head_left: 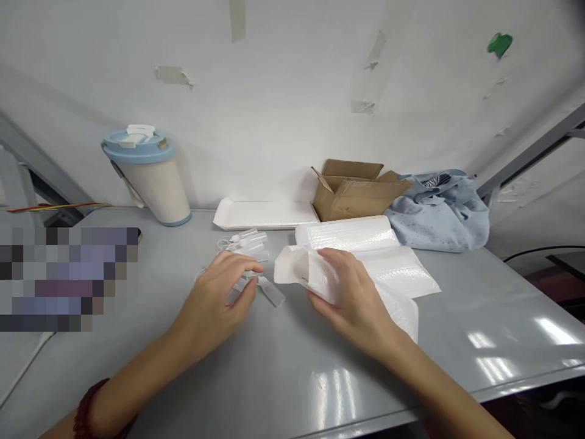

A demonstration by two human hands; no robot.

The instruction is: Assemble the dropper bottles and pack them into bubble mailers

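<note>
My right hand [354,299] grips a white bubble-wrap bag [320,274] between thumb and fingers, its mouth with a flap turned to the left. My left hand [219,289] hovers over several small clear plastic pieces with thin loops. Its thumb and index finger are curved and apart. One clear plastic piece [273,292] lies just right of its fingertips, and a cluster of similar pieces [249,242] lies behind the hand. More white bubble-wrap bags [404,268] lie spread under and behind my right hand.
Along the wall stand a cream tumbler with a blue lid [155,183], a shallow white tray [269,213], an open cardboard box [356,198] and a light blue cloth bag [439,213]. A pixelated, phone-like object [64,280] is at the left, with a white cable [25,369].
</note>
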